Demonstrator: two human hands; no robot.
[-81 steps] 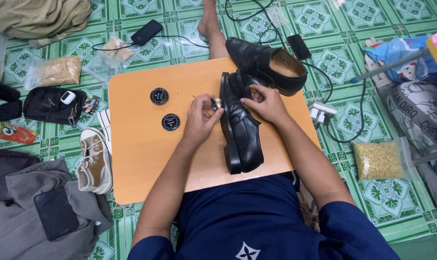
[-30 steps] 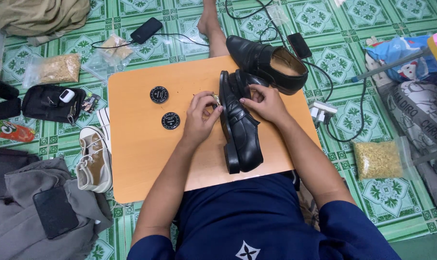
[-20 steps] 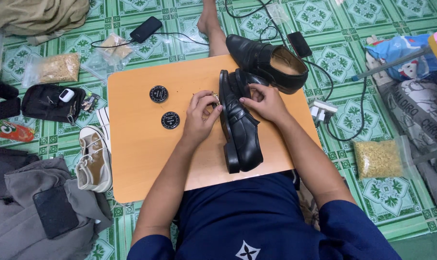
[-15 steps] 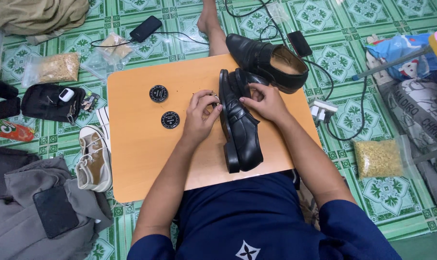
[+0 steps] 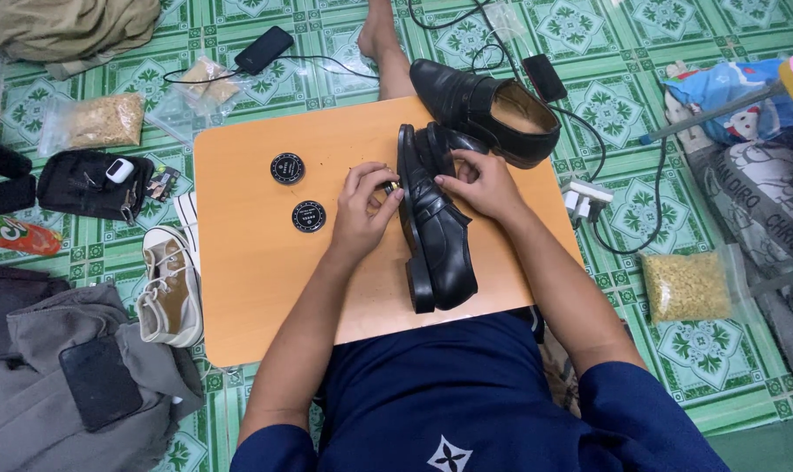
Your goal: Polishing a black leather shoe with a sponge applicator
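1. Here, a black leather shoe (image 5: 436,229) is laid on its side on a low wooden table (image 5: 248,262), its sole edge turned toward the left hand and its heel toward the person's lap.
2. The shoe's upper is touched by the right hand (image 5: 479,182), whose fingers are curled over the vamp near the strap.
3. A small dark object (image 5: 389,186) is pinched between the fingertips of the left hand (image 5: 361,208), pressed just beside the sole edge; what the object is cannot be told.
4. A second black shoe (image 5: 488,109) is seen upright at the far right corner of the table, its opening facing up, just beyond the first shoe's toe.
5. Two round black tins are set on the table to the left of the hands: one farther (image 5: 287,168), one nearer (image 5: 309,216), a little apart from each other.
6. A beige sneaker (image 5: 171,284) is placed on the green tiled floor (image 5: 624,61) just beside the table's left edge.
7. A black pouch (image 5: 86,183) is found farther left, and a clear bag of yellow grains (image 5: 685,287) is laid on the floor to the right.
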